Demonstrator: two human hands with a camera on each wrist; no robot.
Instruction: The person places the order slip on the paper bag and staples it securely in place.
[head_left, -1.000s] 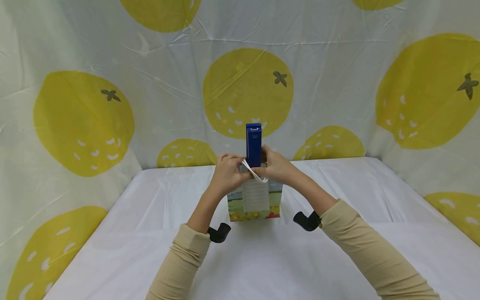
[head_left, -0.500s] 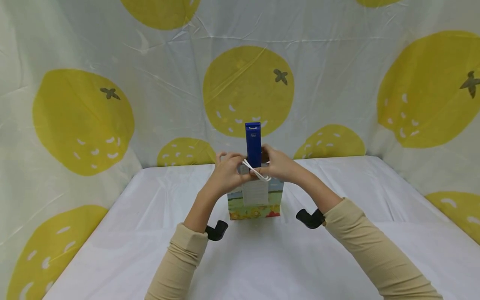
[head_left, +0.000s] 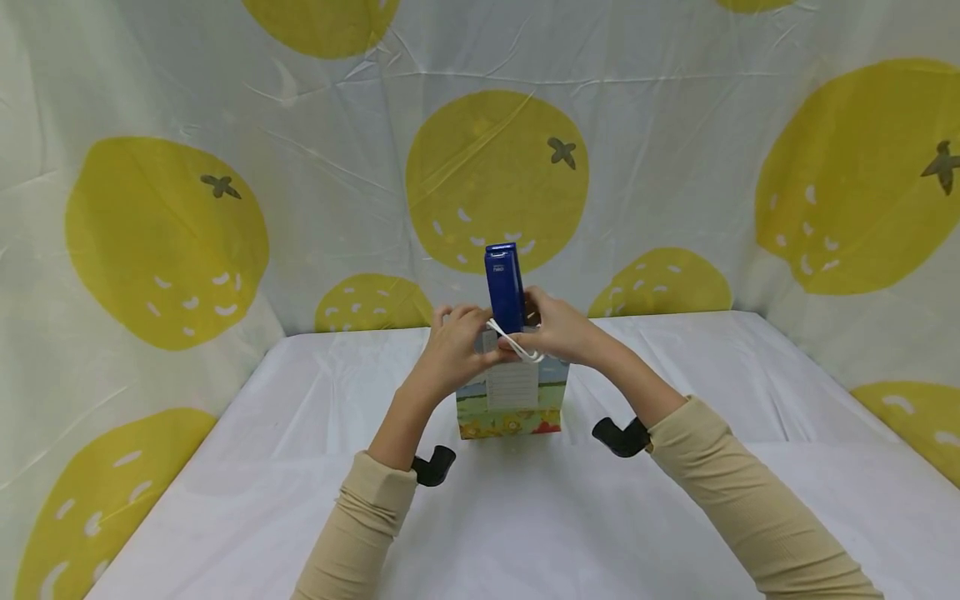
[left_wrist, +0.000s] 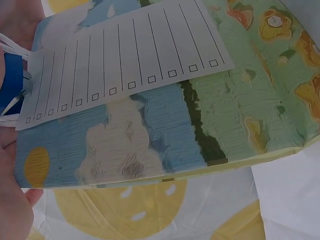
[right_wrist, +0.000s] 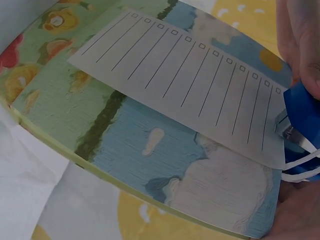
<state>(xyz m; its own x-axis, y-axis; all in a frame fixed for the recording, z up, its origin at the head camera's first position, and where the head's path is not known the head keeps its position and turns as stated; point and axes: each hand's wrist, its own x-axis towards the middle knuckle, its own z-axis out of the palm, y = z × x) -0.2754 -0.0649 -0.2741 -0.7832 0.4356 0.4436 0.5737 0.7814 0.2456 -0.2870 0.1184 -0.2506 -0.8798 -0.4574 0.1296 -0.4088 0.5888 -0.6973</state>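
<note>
A blue stapler point(head_left: 504, 287) stands on end at the top edge of a printed paper bag point(head_left: 472, 408), its nose against the top of a white checklist sheet point(head_left: 512, 387) on the bag's front. My left hand point(head_left: 453, 352) holds the stapler's lower end from the left, thumb in front. From the right, my right hand point(head_left: 564, 333) grips the same end, fingers behind. White cord handles point(head_left: 517, 343) hang over the thumbs. In the right wrist view the stapler's metal nose point(right_wrist: 285, 125) meets the sheet. Palms partly hide the bag's top.
The bag stands on a white cloth-covered table point(head_left: 495, 525). Behind and beside it hangs a white curtain point(head_left: 337, 192) printed with yellow lemons. Black curved pieces point(head_left: 433, 467) are worn on both wrists.
The stapler's upper end has tipped slightly to the left. Both hands stay almost in place at the bag's top.
</note>
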